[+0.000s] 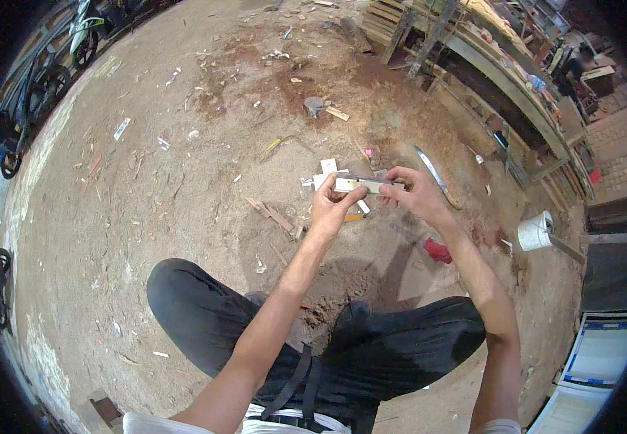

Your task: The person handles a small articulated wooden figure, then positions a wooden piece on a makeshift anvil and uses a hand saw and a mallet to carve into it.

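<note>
Above the dirt floor, my two hands hold a short, pale, flat bar [348,186] with a darker edge, roughly level. My left hand [330,210] pinches its left part between thumb and fingers. The fingers of my right hand [416,193] are closed on the other end, partly covering it. What kind of piece it is, I cannot make out. On the ground just behind lie white pieces [328,166], partly hidden by the bar and my left hand. An orange strip [354,217] lies below the bar. To the right rests a long curved blade [433,171] with a brownish handle end.
A red cloth-like thing [438,251] lies under my right forearm. Wood scraps [274,215] are left of my hands. A white bucket [534,233] stands at right, a long wooden workbench [505,64] at far right. Motorbikes [53,83] line the left edge. My bent knees flank the near ground.
</note>
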`<move>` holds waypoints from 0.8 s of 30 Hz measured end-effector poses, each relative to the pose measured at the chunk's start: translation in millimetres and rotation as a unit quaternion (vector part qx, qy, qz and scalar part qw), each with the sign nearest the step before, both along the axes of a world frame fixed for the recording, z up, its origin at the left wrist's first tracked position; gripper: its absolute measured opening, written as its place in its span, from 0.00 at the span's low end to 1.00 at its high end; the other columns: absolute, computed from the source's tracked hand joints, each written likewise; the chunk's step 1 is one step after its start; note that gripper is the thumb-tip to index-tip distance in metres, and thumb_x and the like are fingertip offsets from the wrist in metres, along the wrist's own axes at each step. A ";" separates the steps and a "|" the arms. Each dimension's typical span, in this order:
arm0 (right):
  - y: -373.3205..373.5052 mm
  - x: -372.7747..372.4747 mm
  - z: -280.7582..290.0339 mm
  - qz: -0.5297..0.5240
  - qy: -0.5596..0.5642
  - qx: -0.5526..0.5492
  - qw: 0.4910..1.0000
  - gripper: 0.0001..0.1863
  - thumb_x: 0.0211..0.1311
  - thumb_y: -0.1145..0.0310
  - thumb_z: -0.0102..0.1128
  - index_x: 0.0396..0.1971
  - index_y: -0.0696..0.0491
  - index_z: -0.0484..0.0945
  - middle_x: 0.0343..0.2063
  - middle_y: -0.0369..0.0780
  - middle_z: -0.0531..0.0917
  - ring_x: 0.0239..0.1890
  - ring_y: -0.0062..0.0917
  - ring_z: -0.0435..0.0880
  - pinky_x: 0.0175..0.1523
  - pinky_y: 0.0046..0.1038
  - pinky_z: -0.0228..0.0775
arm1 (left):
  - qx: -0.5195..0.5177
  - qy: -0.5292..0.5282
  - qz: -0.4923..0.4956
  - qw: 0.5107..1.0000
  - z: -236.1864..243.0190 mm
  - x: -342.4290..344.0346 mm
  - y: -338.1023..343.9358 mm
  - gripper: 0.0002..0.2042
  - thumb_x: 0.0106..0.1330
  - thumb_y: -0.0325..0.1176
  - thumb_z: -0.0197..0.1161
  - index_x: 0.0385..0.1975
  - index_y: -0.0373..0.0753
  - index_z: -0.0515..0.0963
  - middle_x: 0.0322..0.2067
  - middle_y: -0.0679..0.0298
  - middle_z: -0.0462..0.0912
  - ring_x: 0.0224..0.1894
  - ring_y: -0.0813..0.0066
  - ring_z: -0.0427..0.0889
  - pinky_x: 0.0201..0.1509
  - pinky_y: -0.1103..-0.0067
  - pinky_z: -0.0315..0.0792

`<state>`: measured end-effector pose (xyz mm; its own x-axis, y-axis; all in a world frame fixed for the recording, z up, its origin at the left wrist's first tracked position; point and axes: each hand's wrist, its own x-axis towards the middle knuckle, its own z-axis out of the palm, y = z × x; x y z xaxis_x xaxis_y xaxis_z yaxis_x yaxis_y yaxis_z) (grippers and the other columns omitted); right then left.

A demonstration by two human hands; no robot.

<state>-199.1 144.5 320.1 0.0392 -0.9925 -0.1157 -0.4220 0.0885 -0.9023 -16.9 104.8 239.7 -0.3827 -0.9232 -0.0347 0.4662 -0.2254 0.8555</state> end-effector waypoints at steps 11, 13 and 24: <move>0.0 3.9 3.2 0.048 0.059 -0.007 0.997 0.11 0.56 0.69 0.63 0.38 0.56 0.75 0.26 0.34 0.82 0.26 0.13 0.77 0.33 0.18 0.67 | -0.083 -0.118 -0.062 0.988 0.6 13.3 -4.3 0.14 0.55 0.29 0.69 0.42 0.37 0.78 0.32 0.69 0.81 0.33 0.86 0.77 0.37 0.85 0.71; 2.0 5.1 7.5 0.048 0.067 0.004 0.997 0.11 0.55 0.69 0.63 0.38 0.55 0.75 0.26 0.33 0.82 0.27 0.13 0.78 0.33 0.19 0.67 | -0.086 -0.127 -0.078 0.985 6.9 14.0 -4.9 0.14 0.55 0.32 0.70 0.41 0.37 0.79 0.32 0.69 0.81 0.33 0.86 0.77 0.37 0.84 0.71; -0.7 4.0 -4.0 0.078 0.092 -0.054 0.991 0.11 0.55 0.69 0.63 0.37 0.56 0.75 0.26 0.36 0.83 0.26 0.14 0.79 0.31 0.19 0.68 | -0.094 -0.175 -0.066 0.978 -0.7 10.4 -2.3 0.14 0.56 0.38 0.70 0.38 0.37 0.80 0.29 0.69 0.81 0.31 0.86 0.77 0.34 0.84 0.72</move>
